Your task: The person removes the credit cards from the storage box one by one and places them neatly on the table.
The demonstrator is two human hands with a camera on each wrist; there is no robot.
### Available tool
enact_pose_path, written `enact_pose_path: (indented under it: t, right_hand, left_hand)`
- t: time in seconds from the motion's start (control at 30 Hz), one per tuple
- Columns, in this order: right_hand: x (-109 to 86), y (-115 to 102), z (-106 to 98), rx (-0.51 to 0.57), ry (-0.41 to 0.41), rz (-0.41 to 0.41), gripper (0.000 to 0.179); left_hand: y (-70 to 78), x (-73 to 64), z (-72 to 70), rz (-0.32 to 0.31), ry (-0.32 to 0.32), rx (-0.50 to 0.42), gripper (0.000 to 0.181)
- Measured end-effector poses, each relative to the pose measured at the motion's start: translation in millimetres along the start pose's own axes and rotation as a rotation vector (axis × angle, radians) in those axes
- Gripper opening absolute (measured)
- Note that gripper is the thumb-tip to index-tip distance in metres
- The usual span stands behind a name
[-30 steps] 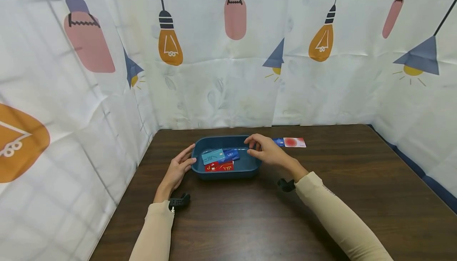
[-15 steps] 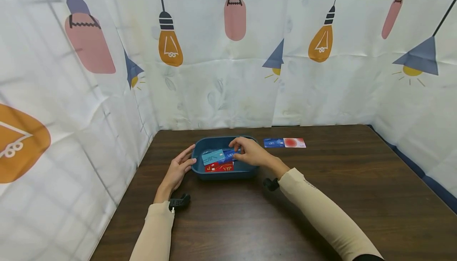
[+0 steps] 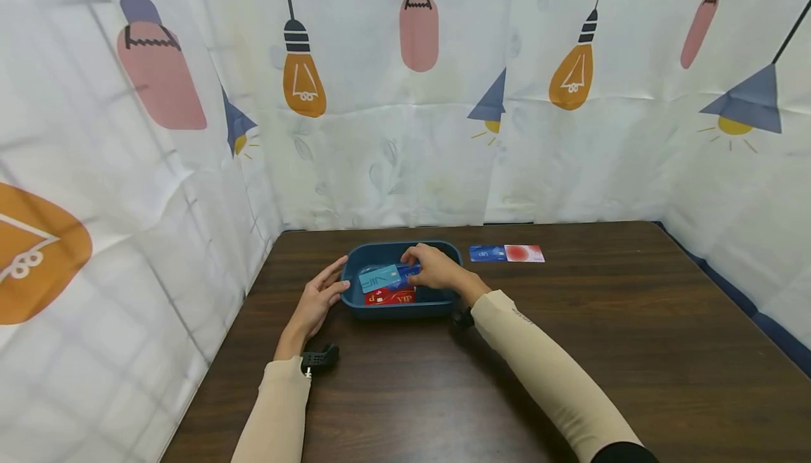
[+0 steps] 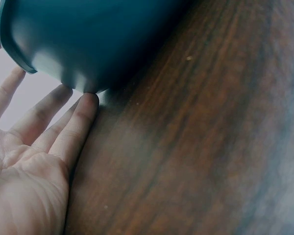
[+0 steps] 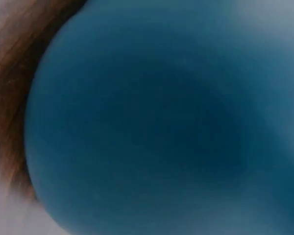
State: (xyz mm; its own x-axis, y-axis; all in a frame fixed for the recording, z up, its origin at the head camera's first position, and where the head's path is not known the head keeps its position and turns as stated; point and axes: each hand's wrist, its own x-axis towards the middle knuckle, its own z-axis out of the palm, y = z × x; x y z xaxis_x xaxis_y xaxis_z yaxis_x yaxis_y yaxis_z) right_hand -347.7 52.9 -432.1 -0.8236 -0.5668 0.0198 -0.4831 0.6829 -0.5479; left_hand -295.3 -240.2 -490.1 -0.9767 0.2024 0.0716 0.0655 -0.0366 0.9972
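My left hand (image 3: 315, 302) steadies the left end of a dark blue plastic bin (image 3: 399, 312), its thumb at the rim. In the left wrist view, straight fingers (image 4: 78, 122) touch the bin's outer wall (image 4: 98, 39). My right hand (image 3: 434, 268) reaches over the right side into the bin, thumb and bent fingers spread apart at a blue card (image 3: 405, 278). A light teal card (image 3: 379, 278) overlaps that blue card, and a red VIP card (image 3: 389, 297) lies in front. The right wrist view holds only the bin's blurred wall (image 5: 137, 122); the hand is hidden there.
Behind and right of the bin, another blue card (image 3: 487, 253) lies side by side with a red-and-white card (image 3: 524, 253) on the dark wooden table (image 3: 570, 322). A white printed curtain (image 3: 393, 167) hangs along the table's back and left sides.
My right hand has moved left from the bin's right rim to the blue card inside, uncovering the blue card on the table. The left hand and the bin stay put.
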Motion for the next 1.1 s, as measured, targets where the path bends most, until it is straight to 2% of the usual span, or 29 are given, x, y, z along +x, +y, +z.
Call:
enact_pose_path:
  t: [0.27, 0.77, 1.1]
  right_hand:
    - [3.2, 5.4, 4.7, -0.067, -0.025, 0.09, 0.047]
    - [6.7, 6.5, 9.3, -0.166, -0.065, 0.124, 0.051]
    - [5.6, 6.9, 9.0, -0.174, -0.076, 0.132, 0.051]
  left_hand:
    - [-1.0, 0.7, 1.1, -0.004, -0.004, -0.001, 0.062]
    - [0.5, -0.5, -1.4, 0.006, 0.003, 0.007, 0.061]
    - [1.0, -0.3, -0.1, -0.014, 0.002, 0.001, 0.061]
